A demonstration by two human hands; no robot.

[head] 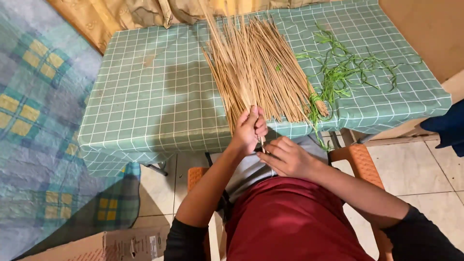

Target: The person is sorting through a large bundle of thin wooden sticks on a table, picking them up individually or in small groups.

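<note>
A fan of long tan sticks [253, 63] lies on a table covered with a green checked cloth [145, 96]. My left hand [249, 129] grips one stick at the table's near edge, fingers closed round its lower end. My right hand [290, 157] is just below, over my lap, pinching the same stick's tip; whether it also holds a small tool I cannot tell. A tied bundle of sticks [316, 104] lies at the right of the fan, with thin green leaf strips [345, 67] scattered beside it.
An orange plastic chair [360, 159] is under me. A blue and yellow checked mattress [34, 111] lies to the left, a cardboard box [106, 246] at the bottom left. White tiled floor [415, 169] on the right, a curtain [125, 14] behind the table.
</note>
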